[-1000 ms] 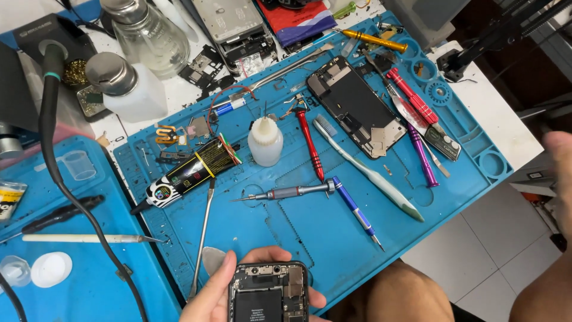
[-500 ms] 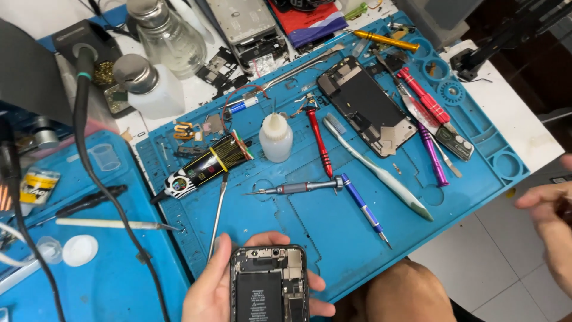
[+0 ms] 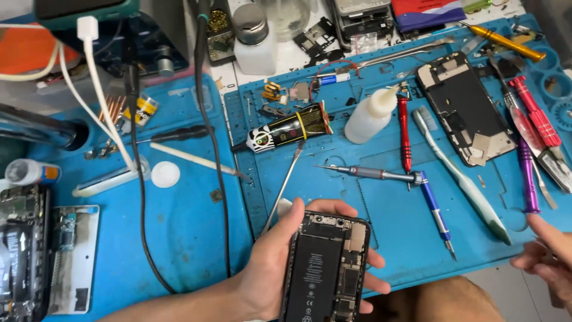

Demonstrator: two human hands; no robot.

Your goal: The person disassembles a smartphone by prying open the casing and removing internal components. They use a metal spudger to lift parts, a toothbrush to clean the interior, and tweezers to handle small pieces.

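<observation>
My left hand (image 3: 271, 262) grips an opened phone body (image 3: 325, 268) at the near edge of the blue work mat (image 3: 381, 209). The phone's black battery and circuit parts face up. My right hand (image 3: 548, 259) hovers at the right edge of the view, fingers loosely apart, holding nothing. It is just below a purple screwdriver (image 3: 527, 176) and beside a white toothbrush (image 3: 462, 179). A grey precision screwdriver (image 3: 369, 173) and a blue one (image 3: 435, 214) lie on the mat just beyond the phone.
A detached phone screen (image 3: 465, 107), red screwdrivers (image 3: 405, 134), a small white squeeze bottle (image 3: 369, 116) and a black-and-yellow glue tube (image 3: 286, 128) lie farther back. Black cables (image 3: 208, 149) cross a second blue mat at left. A dispenser bottle (image 3: 253, 42) stands behind.
The view has swung to the left, showing more of the left mat. My left hand has lifted the phone body higher into view. My right hand has come closer to the mat.
</observation>
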